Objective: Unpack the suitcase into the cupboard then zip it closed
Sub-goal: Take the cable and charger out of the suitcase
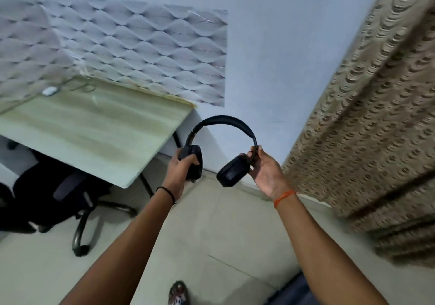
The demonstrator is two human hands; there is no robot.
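You hold the black headphones [221,149] in the air above the floor [211,234], no readable marking on them, band arching upward, cups down, your left hand [180,170] and right hand [264,170] fingers curled round a cup side each.

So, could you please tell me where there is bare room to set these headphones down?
The desk top is mostly bare between the small white object and its near corner. Floor between the arms is free. The office chair crowds under the desk.

Left hand [180,171], right hand [264,170] gripping
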